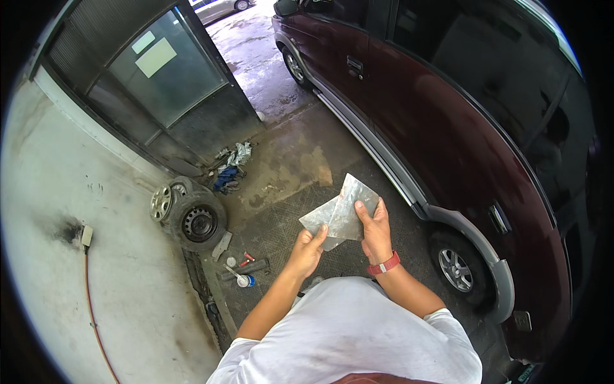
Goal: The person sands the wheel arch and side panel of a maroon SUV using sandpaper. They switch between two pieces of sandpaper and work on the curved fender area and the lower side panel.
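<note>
Two flat grey metal plates, like filler spreaders, overlap in front of my chest. My left hand (305, 254) pinches the left plate (318, 216) at its lower edge, thumb on top. In my right hand (376, 230), with a red band at the wrist, is the right plate (352, 208), gripped along its right side with the thumb pressed on its face. The right plate lies over part of the left one, and a corner of the left plate shows beneath it. Smudges mark both surfaces. Most fingers are hidden behind the plates.
A dark red car (441, 121) stands along the right. On the left are a white wall (96, 160) with a cable (91, 294), stacked wheels (199, 221), and crumpled rags (230, 169). An open can (245, 280) with a tool across it sits on the floor near small red items (247, 258).
</note>
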Tool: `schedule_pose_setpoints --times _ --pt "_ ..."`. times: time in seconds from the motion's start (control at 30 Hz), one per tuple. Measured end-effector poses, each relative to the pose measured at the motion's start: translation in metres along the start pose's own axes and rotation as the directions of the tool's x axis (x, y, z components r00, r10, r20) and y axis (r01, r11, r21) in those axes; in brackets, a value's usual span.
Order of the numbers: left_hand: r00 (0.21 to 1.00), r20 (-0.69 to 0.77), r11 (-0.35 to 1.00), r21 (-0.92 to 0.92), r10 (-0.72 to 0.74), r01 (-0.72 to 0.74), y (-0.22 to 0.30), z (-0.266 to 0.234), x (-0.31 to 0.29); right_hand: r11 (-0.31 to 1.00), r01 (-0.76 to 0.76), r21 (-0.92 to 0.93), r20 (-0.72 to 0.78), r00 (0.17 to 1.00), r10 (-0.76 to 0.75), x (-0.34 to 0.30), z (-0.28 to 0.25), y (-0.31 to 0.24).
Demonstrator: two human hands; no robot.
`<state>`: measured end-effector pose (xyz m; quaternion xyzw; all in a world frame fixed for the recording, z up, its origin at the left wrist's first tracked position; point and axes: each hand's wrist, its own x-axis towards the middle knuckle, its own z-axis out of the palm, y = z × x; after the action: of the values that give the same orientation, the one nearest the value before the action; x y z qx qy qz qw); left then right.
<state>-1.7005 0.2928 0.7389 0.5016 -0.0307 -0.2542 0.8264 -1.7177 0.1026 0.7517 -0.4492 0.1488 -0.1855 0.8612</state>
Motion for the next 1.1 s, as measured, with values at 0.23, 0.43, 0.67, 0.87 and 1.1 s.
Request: schedule_pose_setpoints --times 0.23,0.43,0.67,0.87,1.1 --pt "0.996 0.083 0.831 0.555 -0.027 -0.023 0.027 0.004 -0.013 0.99 0.039 -0.137 -0.011 0.999 -0.04 0.009 -0.01 -0.003" --pt "0.979 0.156 0.829 0.558 -0.129 0.02 0.035 0.009 -0.016 0.981 -0.056 -0.184 0.126 0.989 0.081 0.006 -0.015 -0.011" --pt "0.997 0.02 0.941 0.329 0.075 -0.077 0.029 -0.002 0.001 0.956 -0.242 -0.163 0.548 0.784 0.292 -0.031 -0.004 -0.019" --pt "0.96 0.064 0.834 0.482 0.271 -0.268 0.033 -0.006 -0.009 0.842 -0.468 0.269 0.067 0.881 0.469 -0.029 -0.015 0.009" --pt "0.959 0.213 0.635 0.719 0.188 -0.284 0.039 0.001 -0.021 0.998 0.011 0.055 0.062 0.998 -0.014 -0.004 0.002 -0.04"
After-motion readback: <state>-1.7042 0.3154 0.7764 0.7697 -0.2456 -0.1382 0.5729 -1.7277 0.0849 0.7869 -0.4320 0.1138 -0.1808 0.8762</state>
